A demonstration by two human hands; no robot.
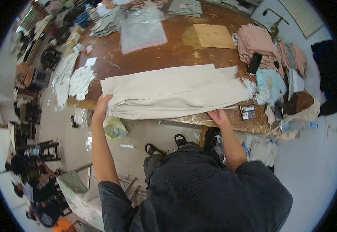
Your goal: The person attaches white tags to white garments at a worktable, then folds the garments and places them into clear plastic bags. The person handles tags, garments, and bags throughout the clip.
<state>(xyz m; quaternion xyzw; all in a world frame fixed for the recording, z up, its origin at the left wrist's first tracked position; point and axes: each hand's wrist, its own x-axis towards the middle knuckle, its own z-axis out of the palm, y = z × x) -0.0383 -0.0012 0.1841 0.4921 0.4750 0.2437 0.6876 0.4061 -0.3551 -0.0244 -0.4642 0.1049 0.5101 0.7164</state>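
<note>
A pair of cream trousers (168,91), folded lengthwise, lies across the near part of the wooden table, its gathered elastic waist at the left and its legs toward the right. My left hand (102,108) grips the waist end, thumb on top and the other fingers mostly hidden by cloth. At the near long edge, toward the leg end, my right hand (218,116) holds the fabric from below, palm turned up, with its fingertips tucked under the cloth.
Clear plastic bags (143,34) and a tan envelope (214,36) lie farther back on the brown table (176,54). Pink folded garments (255,44), a black phone-like object (255,62) and white scraps (263,94) sit right. A small black box (247,112) rests near my right hand.
</note>
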